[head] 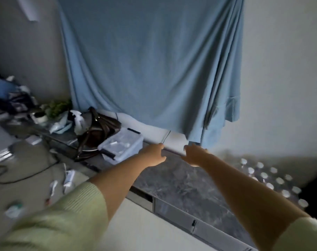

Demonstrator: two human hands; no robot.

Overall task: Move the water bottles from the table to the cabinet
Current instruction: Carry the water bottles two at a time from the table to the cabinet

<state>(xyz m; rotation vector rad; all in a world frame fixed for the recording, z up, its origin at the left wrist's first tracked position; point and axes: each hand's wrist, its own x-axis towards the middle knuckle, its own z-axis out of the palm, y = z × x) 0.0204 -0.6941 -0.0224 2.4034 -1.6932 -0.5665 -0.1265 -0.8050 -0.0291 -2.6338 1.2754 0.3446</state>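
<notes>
1. Head view, risk: A person reaches both arms across a dark marbled cabinet top [186, 183] toward its far edge, with neither the left hand [155, 154] nor the right hand [194, 154] near the water bottles [273, 180]. The bottles stand packed cap to cap, well off to the right of the right hand and behind its forearm. A sweep of that arm back toward them could likely clip the nearest caps and topple several at once, since they stand so close together.

2. Head view, risk: A blue curtain [150, 69] hangs just beyond both hands, its hem brushing the far edge. Fingers could snag the fabric if the reach carries further. A clear lidded storage box [120, 144] and a brown handbag [97, 127] sit just left of the left hand, crowding any move that way.

3. Head view, grip: Both hands are spread loosely, fingers parted and slightly curled, and hold nothing. The frame is blurred by motion, so whether the fingertips touch the far edge or hover just above it cannot be told.

4. Head view, task's thing: No bottle appears in either hand; the cluster visible lies low at the right, partly cut off by the dark rim of the lens.
</notes>
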